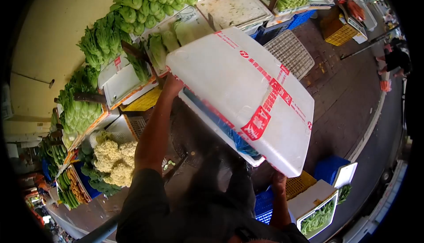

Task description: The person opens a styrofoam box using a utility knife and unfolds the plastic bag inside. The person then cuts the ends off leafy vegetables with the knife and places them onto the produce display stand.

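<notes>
A large white foam box lid (265, 84) with red printed tape fills the middle of the view, tilted in front of me. My left hand (173, 85) grips its left corner, the fingers mostly hidden by the edge. My right hand (278, 181) holds the near right corner, its fingers partly out of sight underneath. Below the lid shows the white rim of a foam box (212, 130), with a gap between them. Blue plastic (240, 142) shows in that gap.
Leafy greens (104, 42), white tray (232, 2) and cauliflower (115, 159) line the stall at left and top. A grey crate (291, 53) lies beyond the lid. Boxed greens (319, 218) and a blue crate (329, 169) stand at lower right. A person (396, 60) is far right.
</notes>
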Tool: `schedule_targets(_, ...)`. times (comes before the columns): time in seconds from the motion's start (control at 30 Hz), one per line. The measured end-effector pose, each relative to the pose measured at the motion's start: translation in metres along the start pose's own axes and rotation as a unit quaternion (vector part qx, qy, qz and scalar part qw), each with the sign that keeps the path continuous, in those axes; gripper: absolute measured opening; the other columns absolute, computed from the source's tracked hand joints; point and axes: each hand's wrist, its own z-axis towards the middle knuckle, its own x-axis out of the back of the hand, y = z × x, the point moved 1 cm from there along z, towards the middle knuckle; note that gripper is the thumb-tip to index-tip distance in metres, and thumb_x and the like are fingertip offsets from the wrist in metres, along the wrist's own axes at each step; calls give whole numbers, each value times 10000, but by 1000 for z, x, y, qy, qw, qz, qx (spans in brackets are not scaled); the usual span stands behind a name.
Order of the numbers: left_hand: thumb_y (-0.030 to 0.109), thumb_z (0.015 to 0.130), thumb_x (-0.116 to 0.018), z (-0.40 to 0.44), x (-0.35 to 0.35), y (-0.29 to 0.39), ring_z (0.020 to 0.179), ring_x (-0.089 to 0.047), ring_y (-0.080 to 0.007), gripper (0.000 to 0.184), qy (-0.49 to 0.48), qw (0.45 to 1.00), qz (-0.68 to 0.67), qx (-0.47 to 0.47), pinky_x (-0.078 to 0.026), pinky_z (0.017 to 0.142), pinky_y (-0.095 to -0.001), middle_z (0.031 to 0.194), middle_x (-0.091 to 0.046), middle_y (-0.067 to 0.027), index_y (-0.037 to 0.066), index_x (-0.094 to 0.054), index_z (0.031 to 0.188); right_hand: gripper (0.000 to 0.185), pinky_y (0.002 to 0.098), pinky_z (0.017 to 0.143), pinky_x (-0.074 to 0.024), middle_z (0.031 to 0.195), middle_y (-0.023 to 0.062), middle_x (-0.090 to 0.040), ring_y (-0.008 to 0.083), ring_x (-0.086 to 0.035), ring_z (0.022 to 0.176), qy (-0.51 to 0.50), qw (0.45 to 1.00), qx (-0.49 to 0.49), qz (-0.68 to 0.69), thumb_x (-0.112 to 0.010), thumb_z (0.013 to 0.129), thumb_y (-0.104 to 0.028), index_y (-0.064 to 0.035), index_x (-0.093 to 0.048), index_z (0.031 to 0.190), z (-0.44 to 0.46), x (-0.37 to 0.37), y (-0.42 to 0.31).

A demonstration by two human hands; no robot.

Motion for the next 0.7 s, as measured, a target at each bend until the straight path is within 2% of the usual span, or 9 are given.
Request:
schedule_targets(0.03,95,895,-591,22,-3,20,1122,-596,-301,357,3,960,215,-181,-476,961,-397,1161,-655,-154,-13,-577,1235,475,294,600,-444,1006,89,-636,157,-544,691,14,1000,-13,8,-712,883,-255,-1,-561,1255,18,14,-45)
schedule_targets(0.07,101,897,-591,57,-16,14,1142,-588,-294,395,38,977,124,-169,-473,967,-395,1219,-633,-150,-15,-554,1273,438,272,512,-416,896,66,-643,122,-508,561,32,999,-29,23,-695,895,-264,12,-577,1214,33,24,-81)
schedule_targets(0.13,111,897,-594,105,-44,67,1272,-511,-272,581,-63,971,-228,36,-433,1027,-368,1446,-482,-174,-8,-409,1434,418,252,427,-391,788,45,-645,84,-478,438,84,981,-118,128,-675,909,-284,32,-593,1170,55,36,-141)
schedule_targets(0.17,111,897,-591,108,-61,119,1344,-446,-261,710,-26,971,-236,-28,-406,1058,-358,1538,-353,-208,8,-261,1517,443,249,439,-401,790,45,-645,89,-486,449,113,977,-121,131,-664,913,-298,43,-585,1184,67,40,-130)
schedule_targets(0.2,123,901,-604,130,-79,118,1364,-419,-251,781,-9,975,-191,-117,-412,1053,-348,1535,-352,-226,7,-168,1540,445,250,443,-404,797,44,-643,90,-484,449,139,972,-113,153,-664,913,-303,41,-586,1185,76,45,-135)
schedule_targets(0.27,134,904,-622,144,-95,134,1373,-413,-268,807,-23,989,-86,-115,-420,1047,-358,1543,-342,-216,29,-149,1550,450,254,450,-411,809,42,-640,92,-481,448,184,957,-104,199,-664,913,-311,37,-588,1188,97,49,-147)
schedule_targets(0.4,173,912,-641,131,-134,60,1303,-511,-303,648,33,994,-5,-105,-436,1033,-368,1434,-486,-239,6,-359,1471,465,260,499,-454,858,57,-652,98,-501,482,144,964,-100,197,-661,909,-305,43,-571,1205,137,72,-132)
schedule_targets(0.47,182,913,-647,88,-143,21,1166,-620,-300,465,33,996,81,-13,-480,977,-374,1262,-627,-228,-18,-541,1319,471,266,532,-477,899,75,-670,101,-516,507,90,970,-134,182,-647,917,-292,48,-558,1229,151,83,-122)
schedule_targets(0.7,223,870,-691,-64,-179,-45,938,-683,-331,294,76,984,136,84,-528,816,-395,1029,-707,-179,8,-685,1071,523,281,575,-501,911,105,-678,115,-534,539,32,972,-170,162,-620,932,-292,69,-517,1296,186,80,-102)
